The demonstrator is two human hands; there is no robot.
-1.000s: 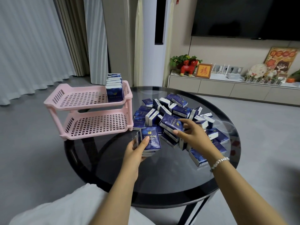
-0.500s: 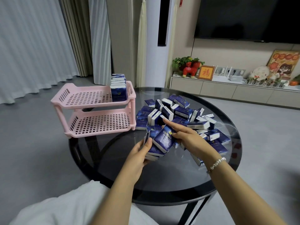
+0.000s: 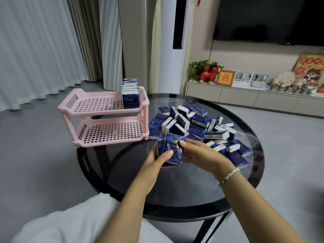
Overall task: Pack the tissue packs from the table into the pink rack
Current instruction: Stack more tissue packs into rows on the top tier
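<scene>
Nearest, the left hand (image 3: pixel 158 159) and right hand (image 3: pixel 198 152) both curl around a small stack of dark blue plastic-wrapped tissue packs (image 3: pixel 172 150) above the round dark glass table (image 3: pixel 175 195). Beyond lies a loose pile of matching packs (image 3: pixel 198 123). Farther left, the pink two-tier plastic rack (image 3: pixel 105 118) carries a row of upright packs (image 3: pixel 130 95) on its top shelf.

I see a round dark glass desk (image 3: pixel 175 186) on black legs. At its far left edge stands a pink rack (image 3: pixel 105 123) with two tiers. A loose heap of blue tissue packs (image 3: pixel 198 125) covers the far right part, touching the rack's lower tier.
</scene>
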